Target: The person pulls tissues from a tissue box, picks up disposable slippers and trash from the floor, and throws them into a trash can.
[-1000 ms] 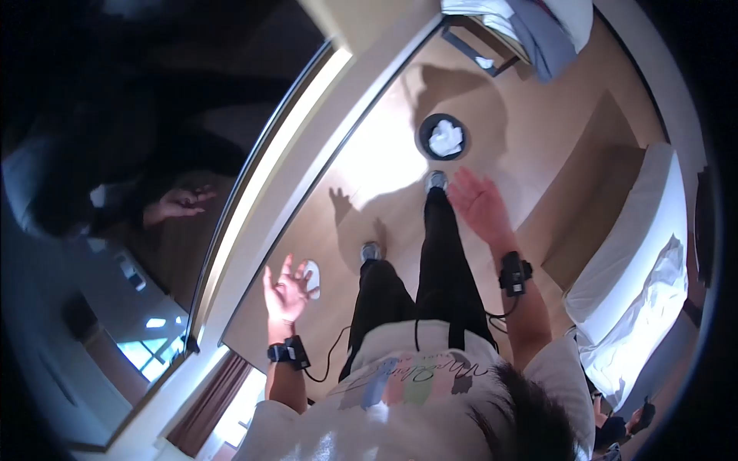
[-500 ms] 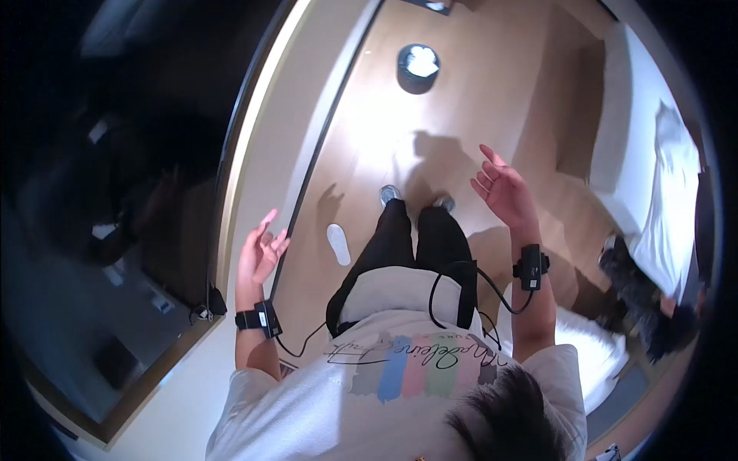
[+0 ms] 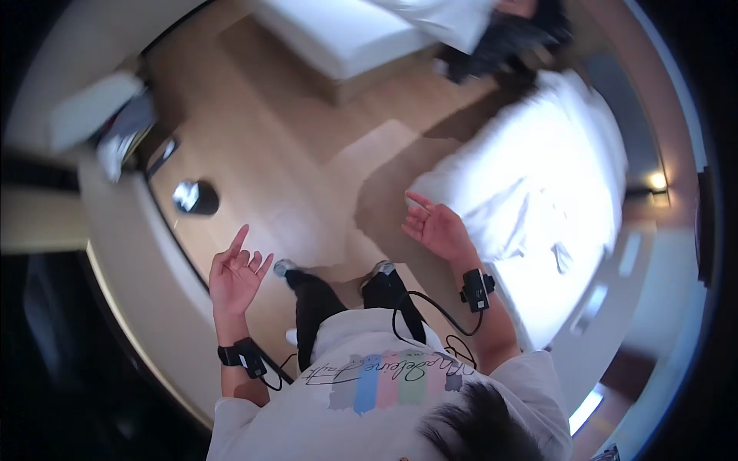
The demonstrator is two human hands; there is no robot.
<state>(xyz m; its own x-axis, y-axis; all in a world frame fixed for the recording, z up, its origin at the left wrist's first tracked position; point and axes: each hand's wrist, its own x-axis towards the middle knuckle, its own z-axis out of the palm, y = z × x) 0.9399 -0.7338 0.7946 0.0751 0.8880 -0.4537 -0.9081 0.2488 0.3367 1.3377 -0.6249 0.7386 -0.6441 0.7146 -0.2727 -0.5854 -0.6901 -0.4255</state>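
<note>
My left hand is raised in the air over the wood floor, palm up, with its index finger stretched and the other fingers loosely bent. It holds nothing. To its upper left stands a dark waste bin with something white in its top. My right hand is also palm up and empty, its fingers apart and partly curled. In the view it lies beside the edge of a bed with white bedding; I see no contact. Black devices are strapped to my left wrist and right wrist, with cables running from them.
A second white bed is at the top, with a dark furry-looking item near its corner. Bags or cloth items sit at the upper left. A white slipper shows partly beside my leg. Wood floor lies between.
My body and view have turned to the right, so the bin now appears at the left and the nearer bed at the right. Both hands stay raised and empty.
</note>
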